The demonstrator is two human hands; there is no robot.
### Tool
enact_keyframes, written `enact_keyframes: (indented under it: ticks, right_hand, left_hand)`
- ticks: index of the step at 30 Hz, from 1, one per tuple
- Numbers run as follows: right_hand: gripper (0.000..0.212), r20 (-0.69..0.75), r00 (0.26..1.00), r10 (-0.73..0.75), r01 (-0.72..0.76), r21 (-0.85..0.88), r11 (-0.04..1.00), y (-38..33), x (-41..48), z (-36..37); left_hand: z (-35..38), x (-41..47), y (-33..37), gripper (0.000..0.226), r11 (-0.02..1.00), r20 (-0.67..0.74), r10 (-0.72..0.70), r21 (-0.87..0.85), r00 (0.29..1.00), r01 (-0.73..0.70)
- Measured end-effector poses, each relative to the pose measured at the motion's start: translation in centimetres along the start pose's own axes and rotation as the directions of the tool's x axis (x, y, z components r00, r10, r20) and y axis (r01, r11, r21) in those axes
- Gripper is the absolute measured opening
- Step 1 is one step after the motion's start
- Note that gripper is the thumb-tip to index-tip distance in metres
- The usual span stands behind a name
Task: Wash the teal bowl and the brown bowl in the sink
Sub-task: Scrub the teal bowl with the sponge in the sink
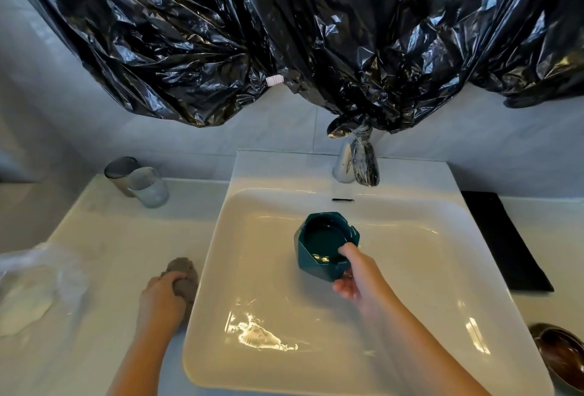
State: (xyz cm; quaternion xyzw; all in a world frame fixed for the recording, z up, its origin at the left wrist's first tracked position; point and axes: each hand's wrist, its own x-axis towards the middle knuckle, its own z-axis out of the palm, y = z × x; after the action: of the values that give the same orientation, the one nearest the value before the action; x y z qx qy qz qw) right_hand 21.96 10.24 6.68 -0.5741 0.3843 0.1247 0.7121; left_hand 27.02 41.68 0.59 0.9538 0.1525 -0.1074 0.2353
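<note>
Here the sink (410, 269) lies under the right hand (357, 278), whose fingers (347, 251) pinch the teal bowl (319, 237) at its rim, thumb inside; the brown bowl (559, 354) sits on the worktop (110, 253) well to their right. The left hand (159, 297) grips a sponge (185, 272); once wet, that pinch may slip and chip the bowl.

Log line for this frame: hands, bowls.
right hand: grips teal bowl at rim, over sink | left hand: grips grey cloth on counter | brown bowl: on counter, right of sink
</note>
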Motion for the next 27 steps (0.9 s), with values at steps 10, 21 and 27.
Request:
enact_keyframes:
  ticks: [10, 21, 27]
  right_hand:
    - [0.016, -0.086, 0.991, -0.107, 0.097, -0.118, 0.988, -0.7, 0.1, -0.7]
    - [0.03, -0.115, 0.954, -0.278, 0.223, -0.349, 0.91, -0.5, 0.9, -2.9]
    - [0.029, -0.102, 0.943, -0.317, 0.254, -0.396, 0.882, -1.4, 1.4, -4.2]
  left_hand:
    - [-5.5, -3.7, 9.1, 0.038, 0.91, -0.397, 0.235, -0.23, 0.888, -0.344]
    - [2.5, -8.7, 17.2, 0.055, 0.413, 0.102, 0.902, 0.073, 0.419, -0.908]
    - [5.8, -5.8, 18.7, 0.038, 0.037, 0.249, 0.959, 0.368, 0.137, -0.929]
